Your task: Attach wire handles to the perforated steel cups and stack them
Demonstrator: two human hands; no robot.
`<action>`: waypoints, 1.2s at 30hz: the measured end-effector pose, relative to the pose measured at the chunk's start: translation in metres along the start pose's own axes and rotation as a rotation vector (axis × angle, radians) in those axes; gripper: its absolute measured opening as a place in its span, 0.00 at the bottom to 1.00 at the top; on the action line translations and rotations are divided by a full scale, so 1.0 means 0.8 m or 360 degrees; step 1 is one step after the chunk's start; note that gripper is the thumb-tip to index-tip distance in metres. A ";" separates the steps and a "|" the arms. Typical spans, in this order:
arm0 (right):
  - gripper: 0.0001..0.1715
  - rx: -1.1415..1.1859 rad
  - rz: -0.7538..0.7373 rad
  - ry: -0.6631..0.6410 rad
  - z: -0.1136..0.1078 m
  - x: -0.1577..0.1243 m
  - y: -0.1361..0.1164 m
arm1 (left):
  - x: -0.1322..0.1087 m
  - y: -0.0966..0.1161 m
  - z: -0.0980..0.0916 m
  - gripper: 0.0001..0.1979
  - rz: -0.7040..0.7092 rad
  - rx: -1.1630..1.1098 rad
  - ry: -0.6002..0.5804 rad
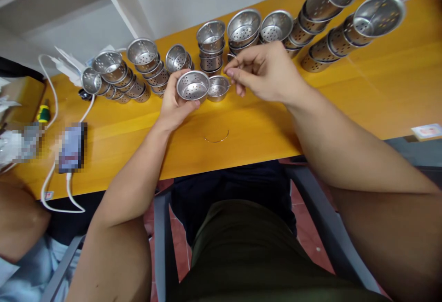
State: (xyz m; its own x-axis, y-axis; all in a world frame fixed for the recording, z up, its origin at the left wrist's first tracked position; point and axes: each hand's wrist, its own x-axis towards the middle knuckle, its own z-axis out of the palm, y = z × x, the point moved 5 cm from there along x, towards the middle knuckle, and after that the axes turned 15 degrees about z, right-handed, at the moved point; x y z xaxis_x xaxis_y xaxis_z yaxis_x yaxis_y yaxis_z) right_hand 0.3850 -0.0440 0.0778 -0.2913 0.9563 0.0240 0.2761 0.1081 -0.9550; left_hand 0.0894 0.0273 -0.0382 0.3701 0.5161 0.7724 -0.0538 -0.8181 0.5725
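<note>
My left hand is wrapped round a perforated metal cup, tilted so that its holed bottom shows. Just right of it, a smaller perforated cup stands on the table. Above and to the right of that one, my right hand is closed in a pinch, with a short piece of thin metal wire showing at the fingertips. How far the wire runs inside the fingers is hidden. A curved thin wire lies on the table in front of the cups.
Stacks of perforated cups line the back of the yellow table, with tall leaning stacks at the right. A phone with a white cable lies left. Beside me at left sits another person.
</note>
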 end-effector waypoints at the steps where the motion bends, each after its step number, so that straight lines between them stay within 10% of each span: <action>1: 0.31 0.0128 -0.0004 -0.0030 0.002 0.000 -0.001 | -0.002 -0.002 0.001 0.63 0.0002 -0.0046 -0.0005; 9: 0.36 0.0323 -0.0094 -0.0123 0.000 -0.009 -0.015 | -0.005 -0.007 0.012 0.65 0.0132 -0.0085 -0.0104; 36: 0.38 -0.0815 0.0088 0.0052 0.021 -0.001 0.004 | 0.008 0.027 0.040 0.61 0.0060 -0.0026 -0.0201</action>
State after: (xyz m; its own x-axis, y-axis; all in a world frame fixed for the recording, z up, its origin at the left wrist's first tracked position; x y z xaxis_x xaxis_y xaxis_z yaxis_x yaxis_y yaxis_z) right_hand 0.3711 -0.0493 0.0700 -0.2372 0.9714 -0.0051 0.7057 0.1687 -0.6882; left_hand 0.1205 0.0044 -0.0298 0.4814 0.4481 0.7533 -0.0848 -0.8316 0.5489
